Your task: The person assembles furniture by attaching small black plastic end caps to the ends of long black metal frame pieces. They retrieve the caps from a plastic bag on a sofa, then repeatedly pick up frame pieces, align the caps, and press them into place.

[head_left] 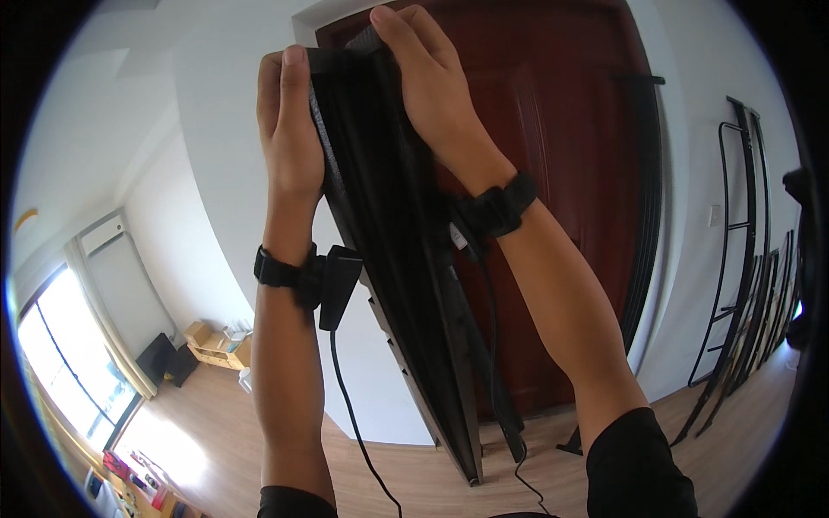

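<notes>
Left hand [292, 129]: grips long black frame [397, 250], 11 o'clock
Right hand [439, 95]: I see it gripping too, 12 o'clock

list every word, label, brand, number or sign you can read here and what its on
No text can be read in this view.
Small white label by the right wrist's black device: too small and blurred to read.
Long black frame in the left hand and right hand: no lettering visible.
Wall air conditioner: too small to tell.
Dark red door: no lettering visible.
</notes>
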Motion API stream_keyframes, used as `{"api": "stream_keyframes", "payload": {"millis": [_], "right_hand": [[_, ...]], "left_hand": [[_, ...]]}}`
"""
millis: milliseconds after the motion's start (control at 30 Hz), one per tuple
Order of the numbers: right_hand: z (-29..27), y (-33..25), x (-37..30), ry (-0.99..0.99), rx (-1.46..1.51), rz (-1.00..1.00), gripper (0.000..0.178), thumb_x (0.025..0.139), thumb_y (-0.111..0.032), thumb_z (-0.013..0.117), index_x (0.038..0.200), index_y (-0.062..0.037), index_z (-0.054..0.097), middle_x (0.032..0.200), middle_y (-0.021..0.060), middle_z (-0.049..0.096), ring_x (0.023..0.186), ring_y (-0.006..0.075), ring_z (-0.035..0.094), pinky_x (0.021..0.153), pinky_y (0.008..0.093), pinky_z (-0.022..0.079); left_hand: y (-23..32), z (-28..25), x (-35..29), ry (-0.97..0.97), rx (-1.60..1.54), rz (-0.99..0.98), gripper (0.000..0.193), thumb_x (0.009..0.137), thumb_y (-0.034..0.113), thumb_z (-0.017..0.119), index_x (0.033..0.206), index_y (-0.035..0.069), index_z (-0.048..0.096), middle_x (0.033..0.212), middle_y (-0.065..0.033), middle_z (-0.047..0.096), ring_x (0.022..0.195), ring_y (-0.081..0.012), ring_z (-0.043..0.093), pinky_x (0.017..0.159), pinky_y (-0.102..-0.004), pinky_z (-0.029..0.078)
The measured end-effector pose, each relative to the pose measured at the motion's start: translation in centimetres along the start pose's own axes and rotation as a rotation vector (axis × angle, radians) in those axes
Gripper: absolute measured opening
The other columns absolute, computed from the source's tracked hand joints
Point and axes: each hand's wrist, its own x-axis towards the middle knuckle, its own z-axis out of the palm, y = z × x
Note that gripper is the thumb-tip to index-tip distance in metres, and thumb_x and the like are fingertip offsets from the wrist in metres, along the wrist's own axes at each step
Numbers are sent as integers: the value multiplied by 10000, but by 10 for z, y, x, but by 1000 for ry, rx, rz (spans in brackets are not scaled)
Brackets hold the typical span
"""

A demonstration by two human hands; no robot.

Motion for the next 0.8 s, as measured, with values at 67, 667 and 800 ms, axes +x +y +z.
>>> {"api": "stream_keyframes", "payload": {"millis": [67, 667, 800], "right_hand": [[2, 2, 0, -6, 45, -3, 256, 1059, -313, 628, 988, -67, 636, 838, -52, 549, 771, 40, 458, 724, 243, 409], [-9, -51, 9, -52, -227, -45, 186, 1019, -200, 618, 960, -38, 689, 773, -11, 618, 700, 63, 518, 663, 248, 433], [-11, -53, 4, -25, -284, -60, 185, 1005, -206, 630, 982, -30, 684, 747, 7, 627, 682, 81, 548, 642, 253, 455]], "left_hand": [[-2, -2, 0, 8, -7, 13, 391, 1100, 456, 504, 991, 88, 573, 862, 42, 452, 838, -93, 391, 819, -243, 354], [24, 13, -2, -61, -71, 117, 222, 1065, 223, 579, 1166, 45, 664, 1088, -30, 680, 1034, -135, 599, 963, -272, 451], [26, 14, -7, -106, -168, 191, 209, 1026, 152, 613, 1207, 53, 640, 1062, -43, 654, 995, -145, 607, 930, -277, 479]]}}
